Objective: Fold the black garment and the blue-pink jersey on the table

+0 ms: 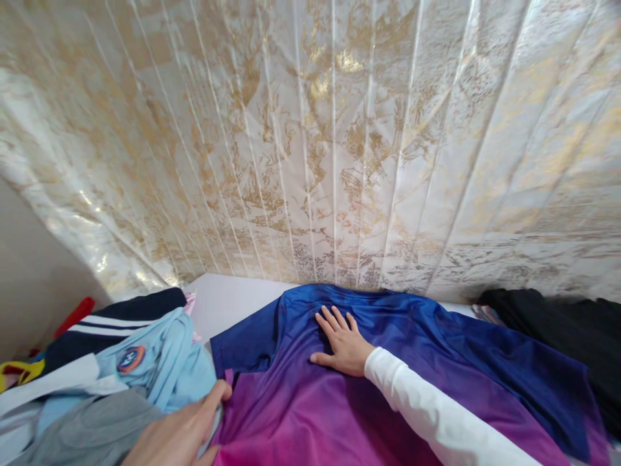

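Note:
A short-sleeved T-shirt (310, 401), dark blue at the top and fading through purple to pink, lies spread out with its collar toward the wall. My right hand (343, 343) rests flat on its upper part, fingers spread. At the shirt's left side, below the left sleeve, my left hand (194, 421) pinches the edge of the fabric between thumb and fingers. Soft wrinkles run across the shirt around my right hand. The shirt's lower part runs out of view at the bottom.
Left of the shirt is a heap of clothes, with a light blue garment (169, 362), a grey one (97, 427) and a navy one with white stripes (121, 317). Black clothing (548, 330) lies at the right. A gold-patterned panelled covering (334, 142) rises behind the white table (233, 298).

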### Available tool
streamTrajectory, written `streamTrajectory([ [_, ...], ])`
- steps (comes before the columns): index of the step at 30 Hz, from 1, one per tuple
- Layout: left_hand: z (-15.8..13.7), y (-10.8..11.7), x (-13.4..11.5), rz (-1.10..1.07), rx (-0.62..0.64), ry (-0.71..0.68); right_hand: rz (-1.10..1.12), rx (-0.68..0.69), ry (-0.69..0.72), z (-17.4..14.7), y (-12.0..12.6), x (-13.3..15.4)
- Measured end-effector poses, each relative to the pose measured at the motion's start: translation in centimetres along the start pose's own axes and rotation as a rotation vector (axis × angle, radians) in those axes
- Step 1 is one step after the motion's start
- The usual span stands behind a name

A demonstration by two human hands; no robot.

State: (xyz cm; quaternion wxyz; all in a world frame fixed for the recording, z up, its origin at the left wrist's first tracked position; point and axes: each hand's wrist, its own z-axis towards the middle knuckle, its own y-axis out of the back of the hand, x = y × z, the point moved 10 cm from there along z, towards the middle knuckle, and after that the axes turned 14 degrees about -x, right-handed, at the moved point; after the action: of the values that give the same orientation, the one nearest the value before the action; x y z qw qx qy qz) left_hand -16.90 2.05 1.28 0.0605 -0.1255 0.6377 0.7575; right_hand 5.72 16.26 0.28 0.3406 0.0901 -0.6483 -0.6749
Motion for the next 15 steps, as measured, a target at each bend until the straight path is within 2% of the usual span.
streamTrajectory([
  [2,2.1,2.0,-2.4,-0.046,-0.065,-0.077,0.014,-0.012,-0.011,-1.2,0.9,0.4],
  [4,4.7,2.8,-4.6,-0.082,-0.094,-0.135,0.021,-0.037,-0.012,-2.5,1.8,0.8],
  [7,8.4,0.7,-6.9,-0.030,-0.017,-0.170,-0.006,-0.104,-0.042,-4.5,2.9,-0.2],
  [9,10.2,-1.5,-7.3,0.022,0.040,-0.152,-0.058,-0.164,-0.116,-6.0,3.5,-2.7],
  [11,11.4,-3.4,-6.7,0.078,0.069,-0.092,-0.134,-0.232,-0.210,-7.9,3.9,-6.4],
  [15,12.4,-5.1,-4.1,0.186,0.071,0.014,-0.311,-0.386,-0.290,-12.4,4.9,-13.3],
])
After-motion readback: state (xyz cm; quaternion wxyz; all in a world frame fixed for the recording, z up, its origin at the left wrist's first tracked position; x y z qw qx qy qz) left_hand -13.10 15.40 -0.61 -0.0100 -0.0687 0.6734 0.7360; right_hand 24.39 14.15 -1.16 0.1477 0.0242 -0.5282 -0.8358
